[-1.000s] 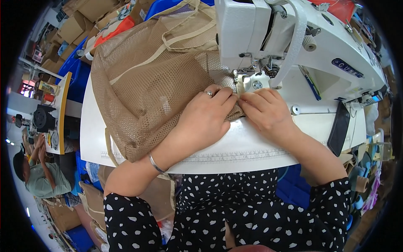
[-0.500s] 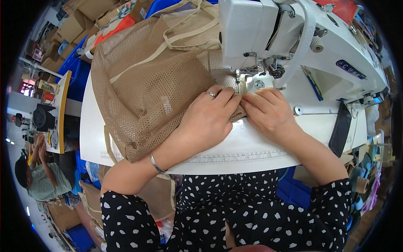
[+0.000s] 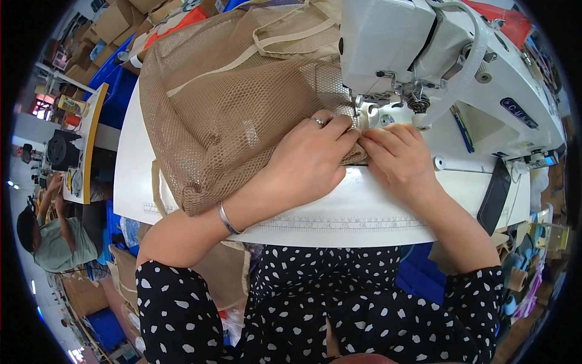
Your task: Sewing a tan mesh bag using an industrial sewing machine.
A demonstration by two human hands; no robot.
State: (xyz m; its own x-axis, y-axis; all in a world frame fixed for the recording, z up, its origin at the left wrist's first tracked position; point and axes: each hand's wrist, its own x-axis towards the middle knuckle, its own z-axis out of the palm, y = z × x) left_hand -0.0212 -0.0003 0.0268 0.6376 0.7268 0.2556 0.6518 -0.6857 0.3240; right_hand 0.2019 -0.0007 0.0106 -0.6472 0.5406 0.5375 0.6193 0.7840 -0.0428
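Observation:
A brown mesh bag (image 3: 230, 115) with cream binding and straps lies on the white sewing table (image 3: 303, 230). Its folded right end sits at the presser foot (image 3: 361, 107) of a white sewing machine (image 3: 388, 36). My left hand (image 3: 312, 151), wearing a ring, rests on the bag just below the foot, fingers curled onto the fabric. Close to its right, my right hand (image 3: 397, 158) pinches the bag's bound edge. The fingertips of both hands are partly hidden in the folds.
Scissors (image 3: 462, 130), a bobbin (image 3: 438, 162) and a black phone (image 3: 491, 197) lie to the right. At left, a co-worker (image 3: 63, 236) sits at another machine table (image 3: 94, 145). Blue bins (image 3: 121, 91) and cardboard boxes (image 3: 109, 30) stand behind; more mesh fabric (image 3: 218, 273) hangs below the table edge.
The bag, machine and both hands appear shifted slightly right and up in the picture. Both hands keep their grip on the fabric near the presser foot.

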